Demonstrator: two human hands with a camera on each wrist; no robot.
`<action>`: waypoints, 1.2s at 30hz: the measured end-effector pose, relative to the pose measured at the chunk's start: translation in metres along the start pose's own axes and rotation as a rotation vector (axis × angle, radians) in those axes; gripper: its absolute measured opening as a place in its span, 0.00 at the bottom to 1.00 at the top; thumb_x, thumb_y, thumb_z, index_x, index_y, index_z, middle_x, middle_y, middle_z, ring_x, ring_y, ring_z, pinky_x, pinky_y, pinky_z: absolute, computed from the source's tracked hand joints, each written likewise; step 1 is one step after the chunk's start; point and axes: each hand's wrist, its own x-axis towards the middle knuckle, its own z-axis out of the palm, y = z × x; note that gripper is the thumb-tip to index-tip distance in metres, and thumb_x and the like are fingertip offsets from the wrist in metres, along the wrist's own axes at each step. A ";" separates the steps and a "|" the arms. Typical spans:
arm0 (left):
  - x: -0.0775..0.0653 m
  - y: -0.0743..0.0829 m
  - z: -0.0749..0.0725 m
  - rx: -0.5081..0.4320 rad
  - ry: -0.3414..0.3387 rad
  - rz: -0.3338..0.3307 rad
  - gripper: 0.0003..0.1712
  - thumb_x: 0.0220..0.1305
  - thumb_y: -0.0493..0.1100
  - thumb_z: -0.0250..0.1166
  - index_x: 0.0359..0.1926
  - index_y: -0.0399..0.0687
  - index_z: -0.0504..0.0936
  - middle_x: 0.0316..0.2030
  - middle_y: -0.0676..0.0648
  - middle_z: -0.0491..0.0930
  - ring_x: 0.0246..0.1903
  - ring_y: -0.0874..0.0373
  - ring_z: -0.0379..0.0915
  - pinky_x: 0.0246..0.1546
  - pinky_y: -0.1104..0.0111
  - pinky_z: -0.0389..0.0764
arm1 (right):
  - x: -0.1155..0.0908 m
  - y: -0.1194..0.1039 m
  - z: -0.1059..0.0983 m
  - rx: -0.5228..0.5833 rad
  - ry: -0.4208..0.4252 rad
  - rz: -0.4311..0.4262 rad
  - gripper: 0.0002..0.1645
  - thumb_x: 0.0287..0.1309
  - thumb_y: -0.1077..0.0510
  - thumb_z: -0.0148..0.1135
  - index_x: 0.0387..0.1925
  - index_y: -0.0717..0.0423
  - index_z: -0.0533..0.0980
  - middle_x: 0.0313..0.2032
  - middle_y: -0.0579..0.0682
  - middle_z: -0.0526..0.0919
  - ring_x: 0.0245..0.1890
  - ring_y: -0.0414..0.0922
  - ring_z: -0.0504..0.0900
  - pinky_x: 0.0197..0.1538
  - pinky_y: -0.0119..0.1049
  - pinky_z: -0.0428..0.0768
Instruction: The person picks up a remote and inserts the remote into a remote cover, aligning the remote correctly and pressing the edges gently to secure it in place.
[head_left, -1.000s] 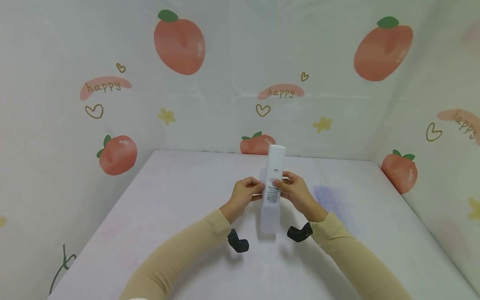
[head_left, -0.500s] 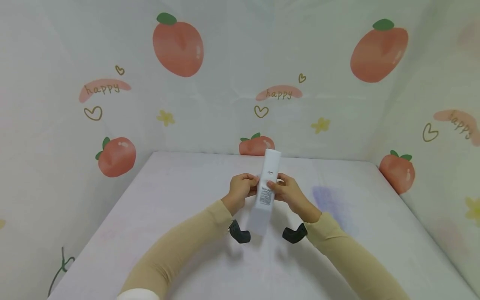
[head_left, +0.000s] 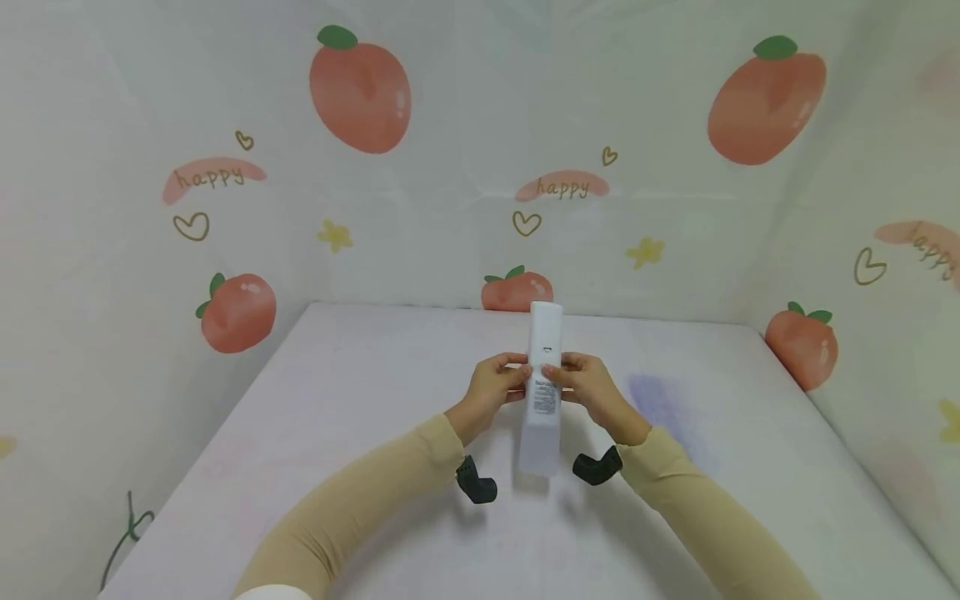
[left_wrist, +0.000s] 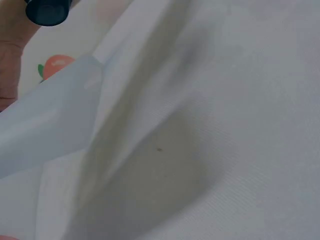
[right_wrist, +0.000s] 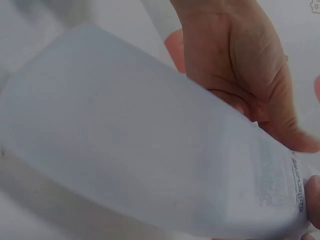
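Note:
A long white device (head_left: 545,333) with a small dark slot and a block of printed text is held up over the middle of the table, its far end raised. Its nearer part (right_wrist: 115,125) is frosted and plain. My left hand (head_left: 491,387) pinches the device's left edge between thumb and fingers. On the opposite edge my right hand (head_left: 596,392) grips it, the thumb lying on the printed face. In the left wrist view the frosted part (left_wrist: 55,120) crosses the left side, above the cloth. The fingers behind the device are partly hidden.
A white cloth covers the table (head_left: 360,350), with a faint purple patch (head_left: 663,408) on the right. Fabric walls with peach prints stand behind and at both sides. A black wrist camera (head_left: 476,482) sits below my left wrist, another (head_left: 597,467) below my right.
The device's near end swung left and then came back to nearly upright in view. Both hands shifted with it and kept their hold; the device now appears slightly lower than a second ago.

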 end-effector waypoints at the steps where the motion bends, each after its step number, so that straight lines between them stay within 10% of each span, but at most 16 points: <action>1: 0.000 0.000 0.000 0.019 -0.017 0.007 0.18 0.64 0.40 0.65 0.53 0.37 0.78 0.34 0.48 0.79 0.33 0.61 0.78 0.42 0.64 0.84 | 0.000 0.000 0.000 0.001 0.001 -0.001 0.29 0.64 0.57 0.60 0.59 0.73 0.68 0.44 0.56 0.82 0.38 0.39 0.82 0.50 0.43 0.82; 7: -0.002 0.002 -0.001 0.140 -0.036 0.024 0.24 0.59 0.42 0.71 0.55 0.41 0.76 0.40 0.42 0.81 0.36 0.58 0.78 0.44 0.63 0.84 | 0.001 -0.002 -0.001 0.018 -0.030 -0.009 0.31 0.66 0.54 0.58 0.60 0.74 0.66 0.50 0.59 0.79 0.40 0.38 0.81 0.54 0.44 0.80; 14: -0.001 0.006 -0.004 0.053 0.018 0.028 0.21 0.61 0.39 0.68 0.54 0.42 0.73 0.45 0.38 0.83 0.37 0.58 0.81 0.44 0.63 0.83 | -0.002 0.003 -0.004 0.195 -0.044 -0.021 0.33 0.69 0.58 0.53 0.69 0.66 0.54 0.47 0.51 0.76 0.43 0.38 0.80 0.53 0.37 0.80; 19: 0.001 0.004 -0.008 0.040 0.039 0.032 0.20 0.63 0.39 0.66 0.55 0.42 0.73 0.42 0.39 0.84 0.35 0.59 0.80 0.42 0.65 0.83 | -0.004 0.008 0.003 0.180 0.002 0.007 0.21 0.69 0.59 0.54 0.55 0.72 0.67 0.42 0.49 0.78 0.40 0.38 0.82 0.55 0.41 0.80; 27: 0.000 0.005 -0.009 0.069 -0.030 0.004 0.24 0.64 0.39 0.65 0.60 0.43 0.74 0.43 0.40 0.84 0.34 0.60 0.80 0.42 0.65 0.83 | -0.001 0.009 0.017 0.232 0.144 -0.013 0.12 0.69 0.66 0.50 0.45 0.76 0.69 0.31 0.46 0.77 0.31 0.34 0.80 0.38 0.26 0.81; 36: -0.006 0.011 -0.015 0.150 -0.116 -0.037 0.27 0.66 0.38 0.62 0.65 0.43 0.71 0.48 0.36 0.81 0.38 0.58 0.79 0.46 0.60 0.83 | 0.001 0.004 0.020 0.220 0.061 -0.015 0.11 0.70 0.67 0.46 0.46 0.75 0.67 0.34 0.47 0.76 0.33 0.34 0.78 0.40 0.26 0.78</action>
